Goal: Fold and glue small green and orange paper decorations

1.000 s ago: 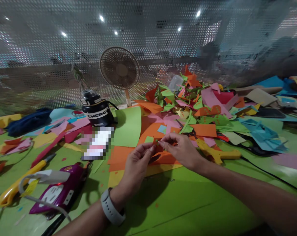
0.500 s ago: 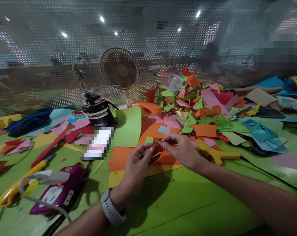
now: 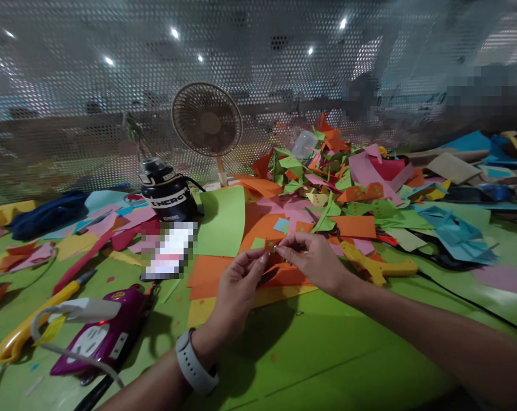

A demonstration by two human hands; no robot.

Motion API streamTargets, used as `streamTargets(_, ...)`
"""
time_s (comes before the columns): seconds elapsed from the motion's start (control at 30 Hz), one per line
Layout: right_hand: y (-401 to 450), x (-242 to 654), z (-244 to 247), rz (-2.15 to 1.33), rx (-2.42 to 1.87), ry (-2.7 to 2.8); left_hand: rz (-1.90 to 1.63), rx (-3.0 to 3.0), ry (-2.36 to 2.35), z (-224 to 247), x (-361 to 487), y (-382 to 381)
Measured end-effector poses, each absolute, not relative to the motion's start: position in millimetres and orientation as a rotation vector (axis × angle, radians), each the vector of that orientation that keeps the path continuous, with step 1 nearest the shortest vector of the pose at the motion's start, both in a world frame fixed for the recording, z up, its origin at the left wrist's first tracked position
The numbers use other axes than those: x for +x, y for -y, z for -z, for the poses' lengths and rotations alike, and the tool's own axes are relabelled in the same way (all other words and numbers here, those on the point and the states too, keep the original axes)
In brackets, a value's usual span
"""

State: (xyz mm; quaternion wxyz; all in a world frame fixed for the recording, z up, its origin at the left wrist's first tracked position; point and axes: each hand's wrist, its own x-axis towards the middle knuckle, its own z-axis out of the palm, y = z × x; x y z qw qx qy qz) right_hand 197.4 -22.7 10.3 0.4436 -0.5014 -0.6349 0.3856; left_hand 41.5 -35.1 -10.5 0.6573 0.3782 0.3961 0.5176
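My left hand (image 3: 240, 282), with a grey watch band (image 3: 194, 362) at the wrist, is closed in a pinch of thumb and forefinger. Facing it, my right hand (image 3: 316, 262) pinches as well, its fingertips a small distance from the left ones. A tiny greenish bit shows at the right fingertips, too small to name; whatever the left fingers hold is hidden. Beneath both hands lie orange paper sheets (image 3: 205, 277) over a yellow sheet (image 3: 198, 311). A yellow hot glue gun (image 3: 378, 265) rests on the table just right of my right hand.
Cut and folded papers (image 3: 327, 171) are heaped at the back. A fan (image 3: 207, 120) and a black bottle (image 3: 166, 194) stand before a perforated screen (image 3: 267, 68). On the left are a phone (image 3: 170, 251), a purple power strip (image 3: 100, 331) and a yellow-handled tool (image 3: 40, 322) with cables.
My hands keep nearly the same pinched pose above the orange paper. The whole view has shifted very slightly.
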Motion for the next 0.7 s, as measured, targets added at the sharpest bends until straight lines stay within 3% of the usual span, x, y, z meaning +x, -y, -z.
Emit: streamTargets(0.7, 25.0, 200.2, -10.3, -0.653, -1.266, 1.787, -1.140, 0.810, -0.874, 11.3, 40.0, 31.6)
